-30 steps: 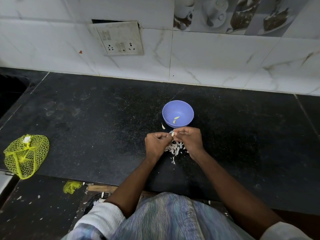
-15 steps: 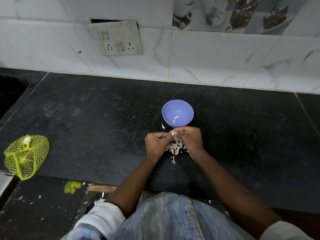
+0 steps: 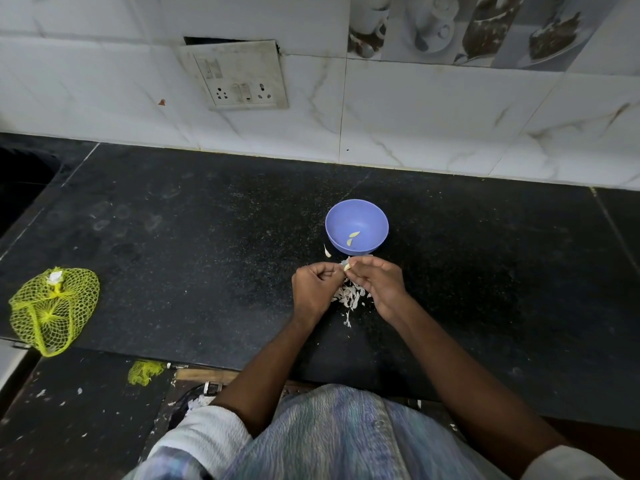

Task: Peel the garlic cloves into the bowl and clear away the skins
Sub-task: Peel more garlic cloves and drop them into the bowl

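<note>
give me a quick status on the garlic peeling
Both hands, left and right, pinch one garlic clove. Two cloves in blue bowl. Skins pile on counter under hands, uncleared.

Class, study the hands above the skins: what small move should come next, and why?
Probably strip the last skin off the garlic clove that the right hand pinches with the left hand; white skin still clings to it, and the bowl waits just beyond.

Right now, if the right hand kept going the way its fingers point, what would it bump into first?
Probably the left hand: the right hand points its fingers leftward, pinching a garlic clove between them. Depth is hard to judge.
</note>
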